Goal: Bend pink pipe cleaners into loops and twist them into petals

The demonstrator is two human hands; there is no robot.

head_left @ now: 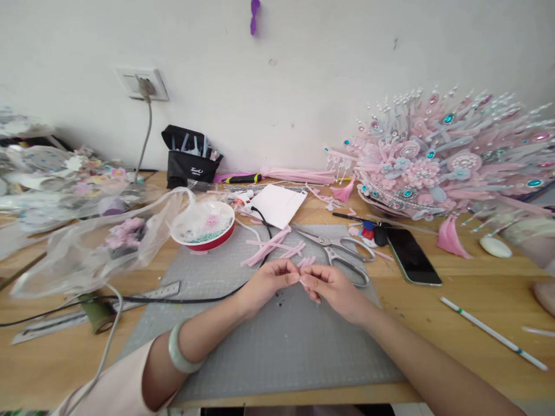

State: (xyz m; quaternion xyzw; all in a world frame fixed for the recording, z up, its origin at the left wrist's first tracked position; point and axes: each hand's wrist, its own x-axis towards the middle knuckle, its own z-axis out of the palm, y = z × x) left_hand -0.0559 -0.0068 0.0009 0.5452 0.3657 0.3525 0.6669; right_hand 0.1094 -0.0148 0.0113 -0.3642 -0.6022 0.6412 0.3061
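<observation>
My left hand and my right hand meet over the grey cutting mat, thumbs and forefingers pinched together. Between the fingertips shows a tiny pale pink piece, mostly covered, so its kind is unclear. Just beyond my hands lie cut pink fuzzy stems, some crossed over each other. Large metal scissors rest on the mat past my right hand, blades pointing up and left. A pale bangle circles my left forearm.
A red-and-white bowl of beads, a white glue gun with a black cable, and a white pad stand behind. On the right are a phone, a striped pen and a large pink beaded headdress. Plastic bags crowd the left.
</observation>
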